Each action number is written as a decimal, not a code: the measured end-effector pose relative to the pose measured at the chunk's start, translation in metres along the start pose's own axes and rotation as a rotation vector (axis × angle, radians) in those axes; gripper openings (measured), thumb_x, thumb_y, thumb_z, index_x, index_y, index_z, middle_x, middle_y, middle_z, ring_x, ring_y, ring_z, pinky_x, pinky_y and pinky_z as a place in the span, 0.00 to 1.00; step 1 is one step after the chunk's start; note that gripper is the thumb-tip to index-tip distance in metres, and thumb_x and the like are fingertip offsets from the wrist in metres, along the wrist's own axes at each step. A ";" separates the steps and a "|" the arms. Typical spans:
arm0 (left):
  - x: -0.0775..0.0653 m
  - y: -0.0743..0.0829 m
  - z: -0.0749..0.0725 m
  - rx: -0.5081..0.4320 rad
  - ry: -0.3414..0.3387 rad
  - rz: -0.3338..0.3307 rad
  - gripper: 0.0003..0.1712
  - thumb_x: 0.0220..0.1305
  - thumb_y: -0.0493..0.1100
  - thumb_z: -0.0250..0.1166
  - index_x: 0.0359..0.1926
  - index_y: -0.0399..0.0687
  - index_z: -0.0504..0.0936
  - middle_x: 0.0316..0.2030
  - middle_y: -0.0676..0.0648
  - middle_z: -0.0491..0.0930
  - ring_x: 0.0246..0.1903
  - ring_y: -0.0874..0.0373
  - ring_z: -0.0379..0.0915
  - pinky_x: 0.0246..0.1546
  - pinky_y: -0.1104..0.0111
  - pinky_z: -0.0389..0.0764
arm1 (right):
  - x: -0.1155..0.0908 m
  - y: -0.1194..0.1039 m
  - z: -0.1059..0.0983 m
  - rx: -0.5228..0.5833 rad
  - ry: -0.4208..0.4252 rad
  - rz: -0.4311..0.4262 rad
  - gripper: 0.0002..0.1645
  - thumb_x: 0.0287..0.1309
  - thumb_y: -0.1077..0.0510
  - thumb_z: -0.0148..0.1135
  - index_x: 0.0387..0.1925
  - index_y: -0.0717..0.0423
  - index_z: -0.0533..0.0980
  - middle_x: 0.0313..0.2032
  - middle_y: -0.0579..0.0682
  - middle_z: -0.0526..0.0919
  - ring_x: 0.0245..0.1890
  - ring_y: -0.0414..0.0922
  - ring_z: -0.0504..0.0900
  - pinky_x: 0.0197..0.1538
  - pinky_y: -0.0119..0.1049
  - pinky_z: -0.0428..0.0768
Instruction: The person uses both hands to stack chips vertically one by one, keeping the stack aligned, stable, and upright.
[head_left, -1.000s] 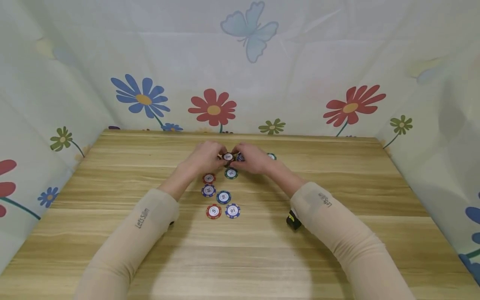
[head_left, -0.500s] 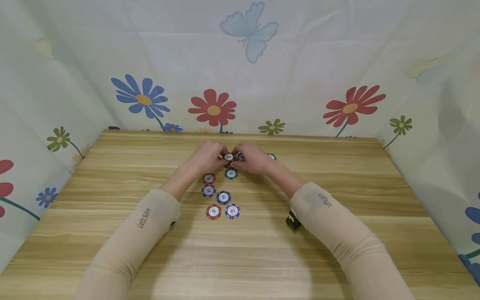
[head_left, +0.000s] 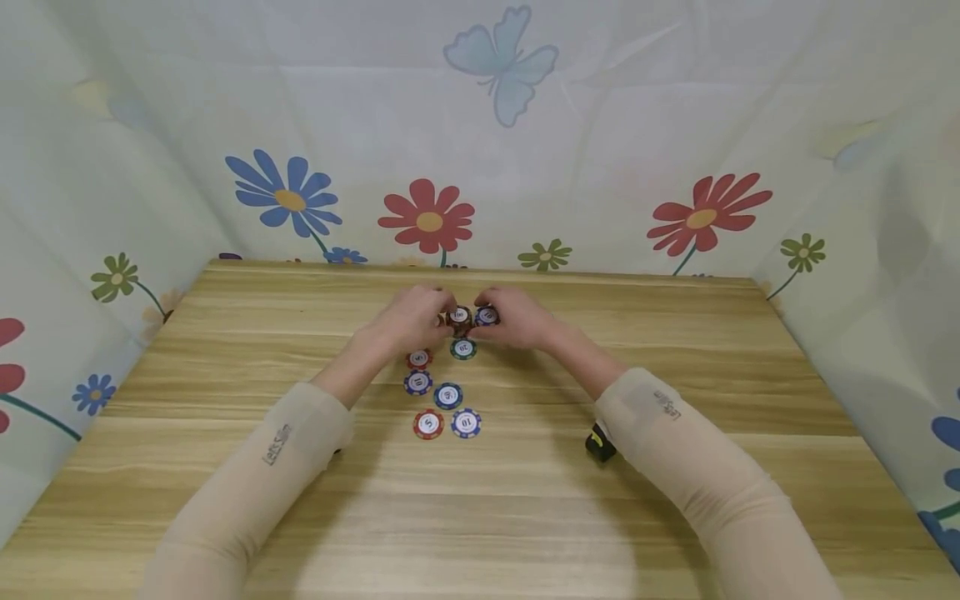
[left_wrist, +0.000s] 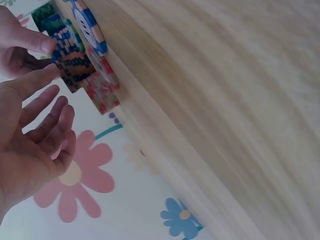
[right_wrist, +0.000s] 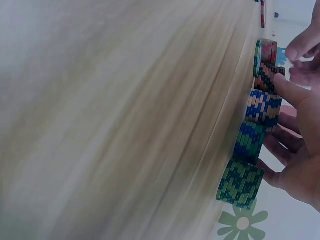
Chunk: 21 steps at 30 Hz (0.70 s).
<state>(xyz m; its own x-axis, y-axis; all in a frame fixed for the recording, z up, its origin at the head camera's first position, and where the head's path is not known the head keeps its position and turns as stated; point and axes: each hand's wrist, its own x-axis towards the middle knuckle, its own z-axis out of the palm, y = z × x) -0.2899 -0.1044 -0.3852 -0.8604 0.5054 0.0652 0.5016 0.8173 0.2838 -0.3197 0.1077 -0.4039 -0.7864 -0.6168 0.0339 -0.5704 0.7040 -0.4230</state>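
A stack of black poker chips (head_left: 460, 317), its top marked 100, stands near the table's far side. My left hand (head_left: 416, 319) is at its left, thumb and index fingertips right by its edge. My right hand (head_left: 516, 319) is to its right, thumb and index finger spread on either side of a blue chip stack (head_left: 487, 315) marked 10. In the right wrist view, the right hand's other fingers extend behind the blue-and-green stack (right_wrist: 249, 141) and green stack (right_wrist: 240, 182). A red stack (right_wrist: 270, 47) stands beyond the black one, mostly hidden by the left hand in the head view.
Single chips lie flat nearer me: a green 20 (head_left: 462, 348), two red 5s, one being the nearer red chip (head_left: 428, 423), two blue 10s, one beside it (head_left: 466, 422), and a blue chip (head_left: 448, 396) marked 50. Flowered cloth (head_left: 600, 183) hangs around the wooden table (head_left: 465, 517).
My right hand has drawn a little to the right, off the black stack, uncovering more of the blue stack. The left hand has stayed nearly in place. The flat chips have not moved.
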 end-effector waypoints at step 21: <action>-0.033 0.048 0.001 -0.050 -0.523 0.252 0.15 0.58 0.49 0.79 0.39 0.50 0.83 0.34 0.52 0.81 0.33 0.61 0.72 0.37 0.67 0.74 | -0.009 0.017 -0.007 -0.027 -0.013 0.014 0.31 0.61 0.50 0.74 0.58 0.63 0.77 0.57 0.59 0.79 0.58 0.54 0.77 0.63 0.47 0.73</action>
<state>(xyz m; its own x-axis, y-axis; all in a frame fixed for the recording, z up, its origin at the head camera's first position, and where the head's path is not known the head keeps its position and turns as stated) -0.2376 -0.0813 -0.3744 -0.5502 0.7623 -0.3407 0.6690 0.6466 0.3664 -0.3236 0.1280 -0.4052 -0.7912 -0.6113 0.0167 -0.5660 0.7216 -0.3987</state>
